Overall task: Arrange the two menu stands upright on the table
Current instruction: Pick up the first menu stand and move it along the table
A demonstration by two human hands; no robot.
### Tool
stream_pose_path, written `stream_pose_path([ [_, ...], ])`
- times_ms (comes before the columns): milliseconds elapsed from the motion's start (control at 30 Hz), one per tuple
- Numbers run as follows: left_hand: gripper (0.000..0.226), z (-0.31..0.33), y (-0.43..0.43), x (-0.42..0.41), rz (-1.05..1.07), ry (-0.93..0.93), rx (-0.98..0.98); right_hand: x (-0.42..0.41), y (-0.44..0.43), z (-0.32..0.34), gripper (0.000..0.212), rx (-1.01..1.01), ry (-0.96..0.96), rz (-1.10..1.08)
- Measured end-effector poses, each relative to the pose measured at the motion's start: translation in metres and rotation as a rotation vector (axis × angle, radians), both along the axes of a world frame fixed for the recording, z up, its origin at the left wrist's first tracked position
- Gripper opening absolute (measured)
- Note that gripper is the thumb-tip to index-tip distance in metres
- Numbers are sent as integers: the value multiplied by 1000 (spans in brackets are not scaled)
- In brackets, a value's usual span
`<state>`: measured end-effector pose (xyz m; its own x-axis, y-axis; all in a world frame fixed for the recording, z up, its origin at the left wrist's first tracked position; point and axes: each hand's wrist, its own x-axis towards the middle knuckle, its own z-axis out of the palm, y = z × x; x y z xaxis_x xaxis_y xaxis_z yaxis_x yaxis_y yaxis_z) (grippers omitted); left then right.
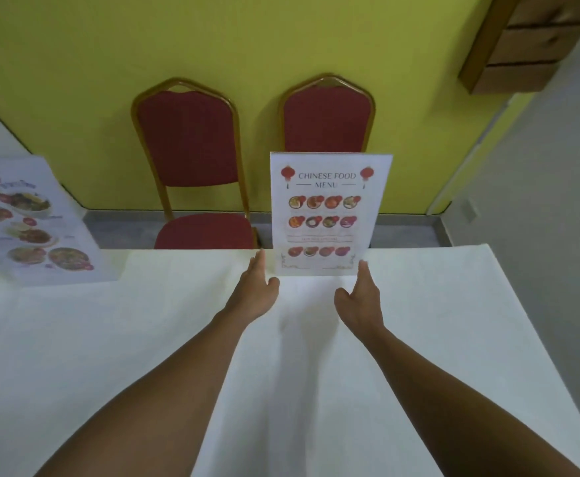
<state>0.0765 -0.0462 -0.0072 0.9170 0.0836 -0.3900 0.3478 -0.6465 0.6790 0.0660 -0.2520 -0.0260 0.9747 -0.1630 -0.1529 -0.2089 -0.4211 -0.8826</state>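
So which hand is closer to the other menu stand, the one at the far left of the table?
Left. The left hand is nearer the far-left menu stand, though well to its right. The right hand sits farther right, past the Chinese food menu stand.

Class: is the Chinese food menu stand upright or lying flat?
Upright: the Chinese menu stands on its bottom edge on the table, facing the camera.
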Motion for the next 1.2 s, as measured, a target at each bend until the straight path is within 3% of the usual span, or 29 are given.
stream_pose_path([
  [300, 87, -4, -29, 40, 158, -95, -55, 47, -26, 3, 54, 83, -90, -10],
  [600, 79, -16, -49, 42, 181, -184, -103, 55, -46, -16, 59, 134, -72, -37],
  [1200, 83, -25, -191, 42, -78, -132, -273, 42, -194, -23, 40, 56, -163, -378],
])
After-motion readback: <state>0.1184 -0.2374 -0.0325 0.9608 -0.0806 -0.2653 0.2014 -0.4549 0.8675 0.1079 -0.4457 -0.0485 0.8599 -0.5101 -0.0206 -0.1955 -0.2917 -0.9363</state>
